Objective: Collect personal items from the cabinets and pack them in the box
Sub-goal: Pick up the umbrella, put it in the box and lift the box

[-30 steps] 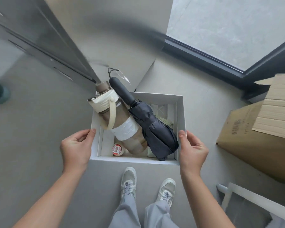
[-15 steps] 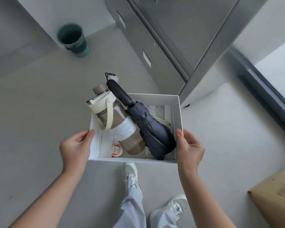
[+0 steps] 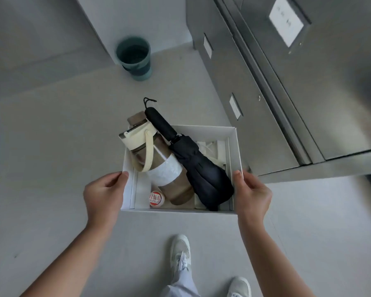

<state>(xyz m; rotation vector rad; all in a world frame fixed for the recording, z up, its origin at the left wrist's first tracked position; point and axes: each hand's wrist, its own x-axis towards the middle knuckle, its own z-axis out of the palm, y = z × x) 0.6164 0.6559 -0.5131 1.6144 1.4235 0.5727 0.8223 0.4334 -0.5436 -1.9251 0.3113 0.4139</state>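
Note:
I carry a white open box (image 3: 204, 131) above the floor. My left hand (image 3: 104, 195) grips its left wall and my right hand (image 3: 252, 195) grips its right wall. Inside lies a brown water bottle (image 3: 169, 176) with a cream lid and strap, its top sticking out over the far left corner. A folded black umbrella (image 3: 199, 168) lies beside it, handle pointing away. A small red-and-white capped item (image 3: 155, 198) sits at the near wall. Cream packaging (image 3: 210, 147) shows under the umbrella.
Grey metal cabinets (image 3: 266, 103) with label slots stand at the right, doors closed. A teal bin (image 3: 134, 57) stands on the grey floor ahead by a wall corner. My feet in pale sneakers (image 3: 180, 251) are below the box.
The view has swung left: the window and cardboard box are gone from sight, the cabinets and teal bin have come in. Both hands keep hold of the box.

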